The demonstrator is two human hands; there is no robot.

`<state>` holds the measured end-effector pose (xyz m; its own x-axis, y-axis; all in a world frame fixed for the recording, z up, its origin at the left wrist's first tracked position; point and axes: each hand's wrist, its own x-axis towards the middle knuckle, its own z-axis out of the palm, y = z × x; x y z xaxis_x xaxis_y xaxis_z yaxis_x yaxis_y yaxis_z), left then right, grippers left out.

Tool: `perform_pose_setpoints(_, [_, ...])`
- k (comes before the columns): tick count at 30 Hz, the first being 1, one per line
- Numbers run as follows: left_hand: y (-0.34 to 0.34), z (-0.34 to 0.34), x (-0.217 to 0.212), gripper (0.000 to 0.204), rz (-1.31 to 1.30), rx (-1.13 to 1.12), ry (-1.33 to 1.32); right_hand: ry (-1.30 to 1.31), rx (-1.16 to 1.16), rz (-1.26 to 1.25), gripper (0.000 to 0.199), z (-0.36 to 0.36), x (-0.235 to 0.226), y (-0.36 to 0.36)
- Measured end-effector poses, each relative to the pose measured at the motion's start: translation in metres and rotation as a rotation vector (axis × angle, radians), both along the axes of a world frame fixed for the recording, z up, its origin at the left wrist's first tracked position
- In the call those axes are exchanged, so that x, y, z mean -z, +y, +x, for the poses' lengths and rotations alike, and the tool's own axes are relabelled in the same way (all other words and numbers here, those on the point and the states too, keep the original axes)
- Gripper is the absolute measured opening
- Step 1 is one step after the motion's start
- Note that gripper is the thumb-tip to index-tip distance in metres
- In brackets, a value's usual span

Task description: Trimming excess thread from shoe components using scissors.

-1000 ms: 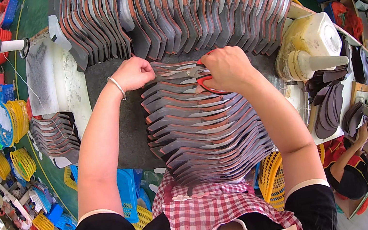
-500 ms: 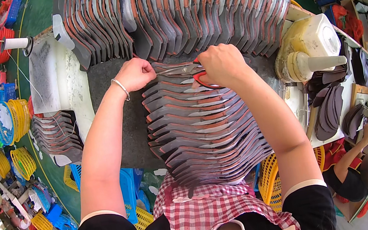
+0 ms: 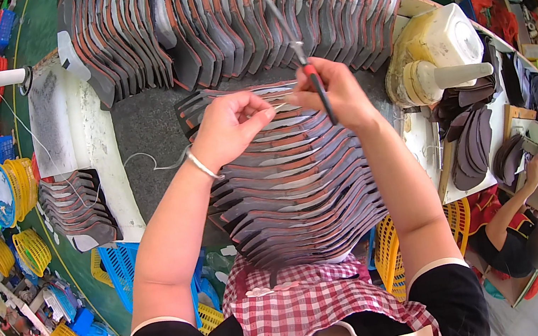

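Head view: compared w/ a moment ago, the scissors [image 3: 300,54] are turned. Before, the blades lay sideways along the top of the lower stack of pcs [image 3: 296,176]; now they point away, above the upper row of pcs [image 3: 236,22]. Also, the hands are closer together, and the L hand [image 3: 233,127] is over the stack instead of at its corner. I judge this means that blade work is paused and fingertips do the fine work w/ thread.

The R hand [image 3: 339,94] grasps the scissors in its palm, its thumb and finger toward the L hand. The L hand pinches, as it seems, a pale strand [image 3: 281,105] running b/w both hands. Whether the R fingertips grip it too, I cannot tell. The stack lies under and just below the hands, on the dark surface [image 3: 146,125].

Materials: the pcs are thin, curved, wavy at the edge, dark grey w/ reddish-brown and pale bands, overlapping like roof tiles; they look flexible. A thin white thread [image 3: 171,166] curls loosely near the L wrist. The scissors have metal blades and red-and-black handles, prob. plastic. The surface looks matte and worn.
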<state>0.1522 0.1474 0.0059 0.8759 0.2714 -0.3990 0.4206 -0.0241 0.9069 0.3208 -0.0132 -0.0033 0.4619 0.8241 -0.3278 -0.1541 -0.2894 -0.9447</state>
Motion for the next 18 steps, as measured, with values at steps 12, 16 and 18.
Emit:
perform_pose_setpoints(12, [0.027,-0.038,0.005,0.018,0.391,0.064,0.255,-0.547,-0.065,-0.412,0.042,0.018,0.026,-0.035])
perform_pose_setpoints(16, [0.042,-0.027,0.003,0.022,0.590,0.094,0.319,-0.671,-0.097,-0.366,0.042,0.017,0.031,-0.034])
perform_pose_setpoints(18, [0.051,-0.023,0.007,0.025,0.668,0.148,0.346,-0.757,-0.157,-0.411,0.039,0.016,0.025,-0.031])
